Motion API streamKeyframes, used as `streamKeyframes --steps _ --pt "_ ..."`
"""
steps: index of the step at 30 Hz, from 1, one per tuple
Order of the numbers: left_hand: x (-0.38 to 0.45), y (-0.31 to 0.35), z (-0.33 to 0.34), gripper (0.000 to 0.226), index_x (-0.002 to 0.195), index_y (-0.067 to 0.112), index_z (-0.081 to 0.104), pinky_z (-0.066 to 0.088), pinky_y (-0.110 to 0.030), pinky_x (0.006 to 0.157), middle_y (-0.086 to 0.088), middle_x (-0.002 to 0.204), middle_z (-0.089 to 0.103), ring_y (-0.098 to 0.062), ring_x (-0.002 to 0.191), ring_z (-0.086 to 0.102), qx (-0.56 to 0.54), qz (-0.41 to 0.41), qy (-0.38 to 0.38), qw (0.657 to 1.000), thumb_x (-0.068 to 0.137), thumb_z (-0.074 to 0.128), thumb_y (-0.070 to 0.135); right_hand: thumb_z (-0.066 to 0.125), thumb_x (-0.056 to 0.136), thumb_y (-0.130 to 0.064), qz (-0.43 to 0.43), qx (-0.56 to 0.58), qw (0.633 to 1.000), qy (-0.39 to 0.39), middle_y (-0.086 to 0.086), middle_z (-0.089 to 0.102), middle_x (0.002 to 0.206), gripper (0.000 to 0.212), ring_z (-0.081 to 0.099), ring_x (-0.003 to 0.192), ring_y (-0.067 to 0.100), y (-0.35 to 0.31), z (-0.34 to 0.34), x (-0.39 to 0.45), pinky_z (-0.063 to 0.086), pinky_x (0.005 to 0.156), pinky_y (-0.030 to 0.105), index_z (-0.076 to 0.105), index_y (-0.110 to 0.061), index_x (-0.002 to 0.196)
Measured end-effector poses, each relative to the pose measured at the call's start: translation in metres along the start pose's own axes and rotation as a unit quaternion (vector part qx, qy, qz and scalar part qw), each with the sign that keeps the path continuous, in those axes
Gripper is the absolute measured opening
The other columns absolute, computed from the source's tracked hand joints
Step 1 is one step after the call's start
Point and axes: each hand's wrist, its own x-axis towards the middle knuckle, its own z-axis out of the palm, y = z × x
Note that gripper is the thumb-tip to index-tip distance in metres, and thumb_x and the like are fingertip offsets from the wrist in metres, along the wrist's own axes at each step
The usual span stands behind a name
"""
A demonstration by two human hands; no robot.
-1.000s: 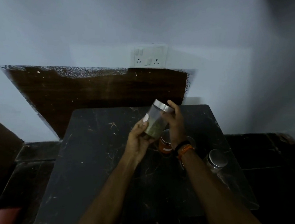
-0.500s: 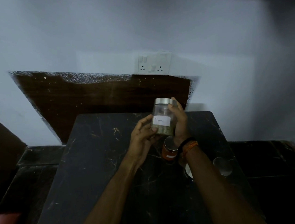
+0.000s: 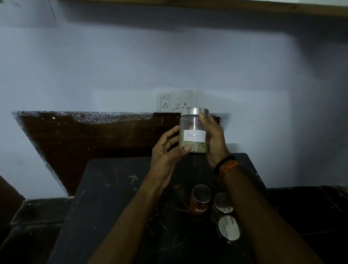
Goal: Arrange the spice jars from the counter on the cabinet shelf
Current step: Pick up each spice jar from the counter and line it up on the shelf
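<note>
A clear glass spice jar [image 3: 194, 130] with a silver lid, a white handwritten label and greenish seeds at its bottom is held upright in front of the wall, above the dark counter [image 3: 117, 210]. My right hand [image 3: 215, 141] wraps its right side. My left hand [image 3: 166, 151] cups its lower left with the thumb under the base. Three more jars stand on the counter below my right forearm: an orange-filled jar [image 3: 199, 202] and two silver-lidded jars [image 3: 222, 203] [image 3: 229, 228]. A wooden shelf [image 3: 242, 3] runs along the top, with several jars barely visible on it.
A white socket plate [image 3: 176, 100] sits on the wall just behind the held jar. A dark brown backsplash panel [image 3: 89, 139] lines the wall behind the counter. Lower dark ledges flank the counter on both sides.
The jar went from tilted to upright with its label facing me, and both hands lifted it higher. My view tipped up, bringing the shelf into sight.
</note>
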Motion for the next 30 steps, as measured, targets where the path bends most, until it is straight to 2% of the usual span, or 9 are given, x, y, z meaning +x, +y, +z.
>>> streamKeyframes --steps 6,10,14,21,27,30 --pt "0.034 0.043 0.017 0.075 0.14 0.02 0.053 0.055 -0.048 0.096 -0.012 0.131 0.064 -0.028 0.119 0.064 0.062 0.046 -0.017 0.997 0.072 0.083 0.006 0.062 0.092 -0.044 -0.028 -0.016 0.999 -0.004 0.022 0.063 0.128 0.056 0.059 0.118 0.045 -0.044 0.014 0.027 0.048 0.1 0.061 0.055 -0.008 0.134" --pt "0.058 0.075 0.028 0.08 0.138 0.027 0.056 0.057 -0.047 0.094 -0.009 0.132 0.064 -0.027 0.12 0.064 0.108 0.069 -0.03 0.991 0.066 0.088 0.014 0.057 0.096 -0.04 -0.05 -0.019 0.999 -0.002 0.024 0.062 0.128 0.05 0.058 0.119 0.045 -0.077 0.022 0.044 0.047 0.101 0.062 0.056 -0.008 0.134" --pt "0.08 0.102 0.038 0.079 0.136 0.031 0.058 0.059 -0.047 0.091 -0.007 0.129 0.064 -0.029 0.118 0.064 0.14 0.099 -0.034 0.985 0.066 0.089 0.013 0.054 0.098 -0.035 -0.071 -0.008 0.997 -0.002 0.026 0.059 0.132 0.048 0.056 0.121 0.047 -0.106 0.033 0.058 0.044 0.101 0.065 0.054 -0.007 0.137" --pt "0.114 0.154 0.06 0.084 0.137 0.032 0.055 0.054 -0.053 0.099 -0.011 0.129 0.063 -0.031 0.115 0.066 0.179 0.153 -0.061 0.97 0.064 0.09 0.013 0.058 0.096 -0.03 -0.112 0.014 0.994 -0.015 0.028 0.057 0.133 0.048 0.053 0.123 0.049 -0.16 0.051 0.084 0.043 0.102 0.068 0.054 -0.003 0.135" --pt "0.137 0.196 0.077 0.084 0.14 0.029 0.051 0.057 -0.044 0.095 -0.012 0.129 0.061 -0.027 0.111 0.068 0.207 0.194 -0.091 0.955 0.068 0.089 0.007 0.061 0.092 -0.035 -0.152 0.017 0.987 -0.042 0.027 0.06 0.131 0.053 0.055 0.121 0.05 -0.202 0.064 0.103 0.042 0.1 0.07 0.056 -0.003 0.134" --pt "0.146 0.214 0.085 0.076 0.136 0.028 0.051 0.058 -0.039 0.092 -0.008 0.126 0.062 -0.024 0.11 0.068 0.233 0.214 -0.108 0.943 0.07 0.087 0.015 0.062 0.087 -0.04 -0.169 0.006 0.984 -0.051 0.027 0.061 0.13 0.059 0.055 0.12 0.051 -0.217 0.066 0.111 0.041 0.1 0.071 0.057 -0.003 0.133"
